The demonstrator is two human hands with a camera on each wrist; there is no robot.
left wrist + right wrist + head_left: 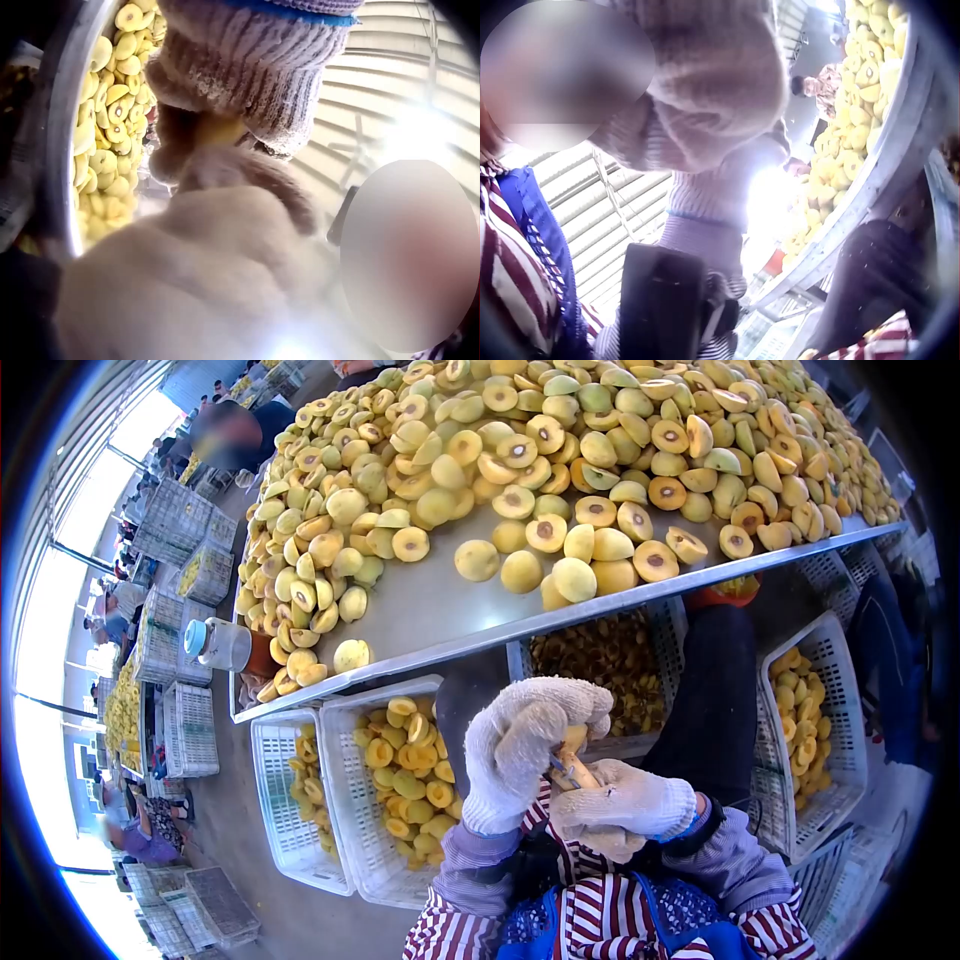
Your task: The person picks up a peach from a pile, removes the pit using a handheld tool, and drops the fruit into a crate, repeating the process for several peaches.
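Both hands wear thick white knitted gloves and meet in front of the lap. My left hand point(520, 745) curls round a yellow peach half point(573, 738), mostly hidden by the glove; a yellow patch of the peach also shows between the gloves in the left wrist view. Below it, my right hand point(625, 805) grips a small tool with a pale tan handle point(580, 772), and a bit of dark metal shows beside the left fingers. The tool's working end is hidden between the hands. In the right wrist view the right glove point(720, 97) covers the work.
A metal-topped table point(440, 595) with a raised rim bears a big heap of halved peaches point(595, 510). White crates of peach halves point(410, 780) stand left and right of the knees. A crate of brown scraps point(600, 660) sits under the table edge. A blue-capped jar point(225, 645) lies at the left corner.
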